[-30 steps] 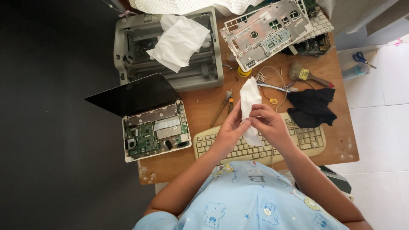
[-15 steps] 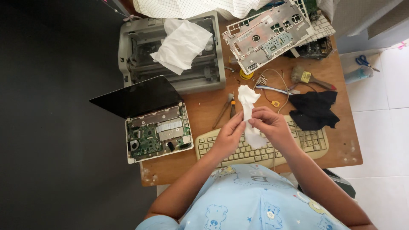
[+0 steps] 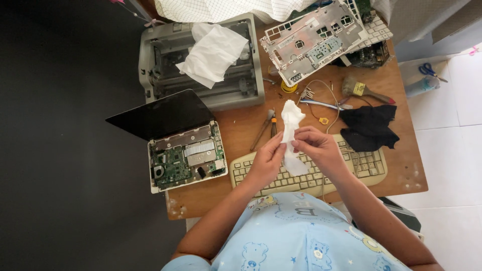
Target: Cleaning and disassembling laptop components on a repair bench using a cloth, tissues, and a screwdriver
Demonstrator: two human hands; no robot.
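Both hands (image 3: pixel 293 150) on white tissue (image 3: pixel 291 131)

Laptop screen (image 3: pixel 163 114): a dark, blank, four-sided panel, well to the left of the left grip (image 3: pixel 266 160), lying at the bench's left edge, hinged above the opened white laptop base (image 3: pixel 187 156).
Brush label (image 3: pixel 358 89): a small yellow tag on the paintbrush handle, up and to the right of the right grip (image 3: pixel 316 148).
Packages: none visible.

White crumpled tissue (image 3: pixel 291 134), upright, pinched above beige keyboard (image 3: pixel 321 173).
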